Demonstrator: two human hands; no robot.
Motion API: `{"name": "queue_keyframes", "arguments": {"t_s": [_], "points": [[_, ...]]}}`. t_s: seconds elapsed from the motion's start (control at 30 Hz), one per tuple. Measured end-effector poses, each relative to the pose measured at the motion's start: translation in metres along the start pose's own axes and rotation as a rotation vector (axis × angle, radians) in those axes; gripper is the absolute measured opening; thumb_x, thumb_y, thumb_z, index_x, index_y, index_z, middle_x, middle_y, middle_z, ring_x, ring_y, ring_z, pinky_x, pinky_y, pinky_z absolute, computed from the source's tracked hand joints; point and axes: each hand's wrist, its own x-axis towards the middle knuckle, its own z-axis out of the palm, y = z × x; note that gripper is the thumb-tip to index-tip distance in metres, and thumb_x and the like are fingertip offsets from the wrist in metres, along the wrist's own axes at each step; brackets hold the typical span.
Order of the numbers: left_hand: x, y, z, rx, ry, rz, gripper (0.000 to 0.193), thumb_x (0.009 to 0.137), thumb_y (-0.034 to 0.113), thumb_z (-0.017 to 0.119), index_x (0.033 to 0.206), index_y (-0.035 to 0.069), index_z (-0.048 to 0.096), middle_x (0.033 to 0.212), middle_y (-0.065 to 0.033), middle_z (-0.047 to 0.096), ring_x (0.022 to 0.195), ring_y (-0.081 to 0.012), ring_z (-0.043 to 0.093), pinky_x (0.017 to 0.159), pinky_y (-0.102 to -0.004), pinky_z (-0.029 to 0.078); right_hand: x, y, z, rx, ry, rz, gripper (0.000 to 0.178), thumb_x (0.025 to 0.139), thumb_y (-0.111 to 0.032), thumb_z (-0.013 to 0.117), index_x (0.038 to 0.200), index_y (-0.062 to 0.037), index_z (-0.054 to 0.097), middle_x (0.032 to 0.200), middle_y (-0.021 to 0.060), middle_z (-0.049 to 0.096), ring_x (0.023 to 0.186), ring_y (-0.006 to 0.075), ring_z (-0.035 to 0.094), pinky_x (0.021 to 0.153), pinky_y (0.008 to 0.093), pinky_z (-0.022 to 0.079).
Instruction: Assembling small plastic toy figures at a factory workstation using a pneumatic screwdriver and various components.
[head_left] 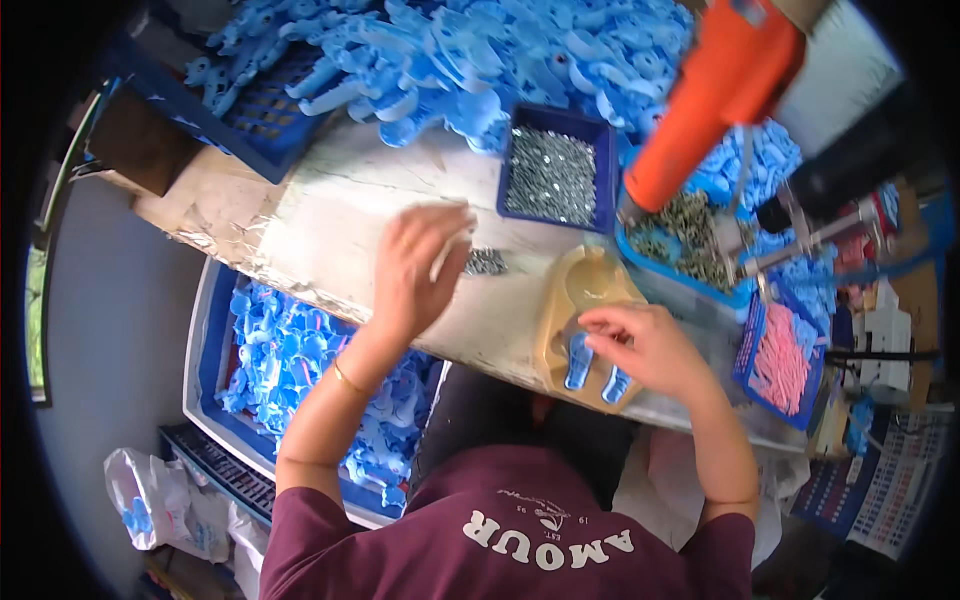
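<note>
My left hand (pixel 418 265) is raised over the worktop, fingers stretched and slightly blurred, the thumb apart. Beside its fingertips lies a small pile of metal screws (pixel 486 262). My right hand (pixel 645 345) hovers over a tan moulded holder (pixel 556 320) at the table's front edge. Its fingers are bent, with a gap between thumb and forefinger and nothing visible in it. Just below those fingertips, a blue plastic piece (pixel 578 362) sits in the holder, with a second blue piece (pixel 615 386) to its right, partly under my hand.
A dark blue tray (pixel 560 222) of small metal parts stands behind the holder. An orange power screwdriver (pixel 690 110) hangs at the right. Blue plastic parts (pixel 450 60) are heaped at the back. More fill a bin (pixel 196 340) below left. A basket (pixel 746 350) holds pink pieces.
</note>
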Motion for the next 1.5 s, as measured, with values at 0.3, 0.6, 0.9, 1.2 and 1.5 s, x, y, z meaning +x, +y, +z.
{"name": "queue_keyframes", "arguments": {"t_s": [0.3, 0.6, 0.9, 1.2, 1.5], "points": [[0.148, -0.083, 0.02, 0.339, 0.04, 0.098, 0.025, 0.092, 0.013, 0.064, 0.117, 0.01, 0.068, 0.122, -0.0066, 0.069, 0.109, -0.03, 0.06, 0.094, -0.043, 0.049, 0.017, -0.014, 0.008, -0.01, -0.076, -0.056, 0.022, 0.095, -0.014, 0.07, 0.113, -0.0021, 0.071, 0.093, 0.0112, 0.074, 0.082, 0.0184, 0.074, 0.072, 0.0311, 0.056], [0.162, -0.072, -0.007, 0.008, 0.064, -0.139, 0.02, 0.092, 0.025, 0.071, 0.104, 0.009, 0.07, 0.097, -0.0079, 0.07, 0.085, -0.0279, 0.064, 0.075, -0.0392, 0.051, -0.004, -0.01, 0.008, 0.09, 0.002, -0.086, 0.022, 0.095, -0.018, 0.069, 0.111, -0.0037, 0.071, 0.092, 0.0122, 0.072, 0.08, 0.0239, 0.072, 0.072, 0.0355, 0.056], [0.053, 0.043, -0.016, 0.298, 0.174, 0.108, 0.017, 0.079, 0.007, 0.08, 0.092, 0.011, 0.071, 0.089, -0.0033, 0.069, 0.076, -0.0229, 0.065, 0.066, -0.0338, 0.052, -0.046, -0.006, -0.012, 0.137, 0.214, -0.136, 0.022, 0.095, -0.01, 0.069, 0.116, -0.0018, 0.07, 0.102, 0.0083, 0.073, 0.089, 0.0148, 0.071, 0.076, 0.0295, 0.055], [-0.032, 0.156, 0.055, -0.066, -0.189, 0.296, 0.034, 0.077, 0.011, 0.084, 0.11, 0.01, 0.074, 0.108, -0.0034, 0.073, 0.071, -0.0147, 0.065, 0.059, -0.028, 0.052, -0.043, 0.027, 0.0, 0.322, 0.355, -0.055, 0.026, 0.095, -0.006, 0.068, 0.12, 0.0003, 0.066, 0.107, 0.0068, 0.072, 0.092, 0.0119, 0.069, 0.081, 0.0276, 0.056], [-0.068, 0.136, 0.045, -0.206, -0.1, 0.262, 0.051, 0.072, 0.006, 0.085, 0.119, 0.007, 0.065, 0.121, -0.0126, 0.067, 0.094, -0.0268, 0.065, 0.079, -0.0368, 0.054, -0.05, 0.053, 0.009, -0.147, 0.457, -0.208, 0.024, 0.087, -0.004, 0.074, 0.111, -0.0047, 0.073, 0.109, 0.0089, 0.069, 0.091, 0.0222, 0.069, 0.076, 0.0322, 0.055]]}}
